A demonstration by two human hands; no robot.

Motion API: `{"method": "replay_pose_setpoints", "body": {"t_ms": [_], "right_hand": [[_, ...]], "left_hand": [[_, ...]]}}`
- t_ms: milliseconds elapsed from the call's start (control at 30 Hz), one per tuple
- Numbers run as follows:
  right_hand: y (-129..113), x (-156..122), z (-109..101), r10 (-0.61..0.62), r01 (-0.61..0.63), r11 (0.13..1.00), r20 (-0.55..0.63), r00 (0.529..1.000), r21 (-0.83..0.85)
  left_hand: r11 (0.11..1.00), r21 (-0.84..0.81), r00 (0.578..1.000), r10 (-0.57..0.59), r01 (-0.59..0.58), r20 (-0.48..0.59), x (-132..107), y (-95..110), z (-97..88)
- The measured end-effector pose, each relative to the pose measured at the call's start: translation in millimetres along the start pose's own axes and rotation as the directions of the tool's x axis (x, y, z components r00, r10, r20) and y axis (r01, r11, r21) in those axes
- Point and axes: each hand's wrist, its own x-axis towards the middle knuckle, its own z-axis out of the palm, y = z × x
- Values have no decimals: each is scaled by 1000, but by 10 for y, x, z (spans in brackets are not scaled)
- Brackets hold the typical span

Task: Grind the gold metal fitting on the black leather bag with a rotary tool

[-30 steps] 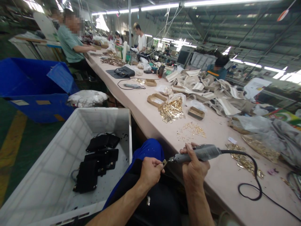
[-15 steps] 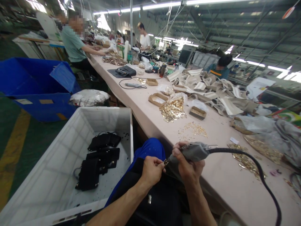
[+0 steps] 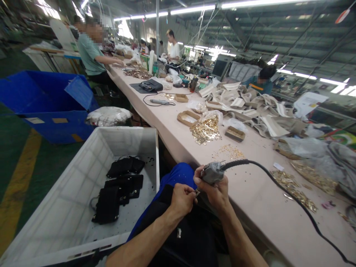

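Observation:
In the head view my left hand [image 3: 181,201] is closed in a pinch on a small metal fitting [image 3: 197,192], partly covered by the fingers. My right hand [image 3: 216,192] wraps round a grey electric screwdriver [image 3: 213,172]. Its tip points down at the fitting; whether the two touch is hidden. From its upper end a black cord [image 3: 274,180] runs off to the right. Beneath my hands, a black bag piece [image 3: 194,243] lies across my lap, with a shiny metal fitting [image 3: 178,233] on it.
Left of my lap stands a white bin [image 3: 69,185] with several black bags [image 3: 107,204]. The long table [image 3: 167,129] bears heaps of gold fittings [image 3: 205,129], cardboard trays [image 3: 188,118] and beige pieces [image 3: 268,124]. A blue bin [image 3: 58,126] and co-workers are farther off.
The screwdriver has swung more upright and shifted left, close over my left hand. Its cord has moved with it. My left hand keeps its pinch on the fitting.

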Motion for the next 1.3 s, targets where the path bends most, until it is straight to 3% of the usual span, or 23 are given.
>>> {"method": "replay_pose_setpoints", "body": {"t_ms": [367,500,600,667,767,833,900,967,1033,1167,1300], "right_hand": [[8,28,-108,2,-5,997,-36,999,-76],[25,27,-270,53,-75,990,174,983,118],[-77,64,-425,-62,-53,911,264,962,409],[-191,129,-575,-171,62,829,148,974,555],[-305,273,-918,-181,223,767,-130,975,602],[-282,376,-1209,-121,281,755,-296,948,592],[-183,474,-1520,-33,317,744,-442,897,588],[-41,568,-1830,41,361,731,-564,824,580],[110,659,-2123,73,414,724,-659,749,552],[395,816,-2603,99,479,729,-769,632,488],[697,924,-2924,171,469,742,-811,559,479]], "left_hand": [[999,16,999,46,-46,13,4,-72,70],[995,68,996,77,-80,41,-20,-61,78],[990,97,994,100,-103,34,-40,-38,73],[987,108,993,120,-120,13,-69,-5,59],[942,225,967,255,-249,0,-136,42,31],[816,399,892,452,-418,9,-164,24,18],[588,576,737,675,-568,38,-141,-63,16],[345,699,554,827,-626,89,-59,-203,30],[160,780,445,880,-605,165,49,-357,54],[-105,859,343,887,-501,308,221,-604,104],[-166,893,306,900,-418,310,349,-769,138]]}}
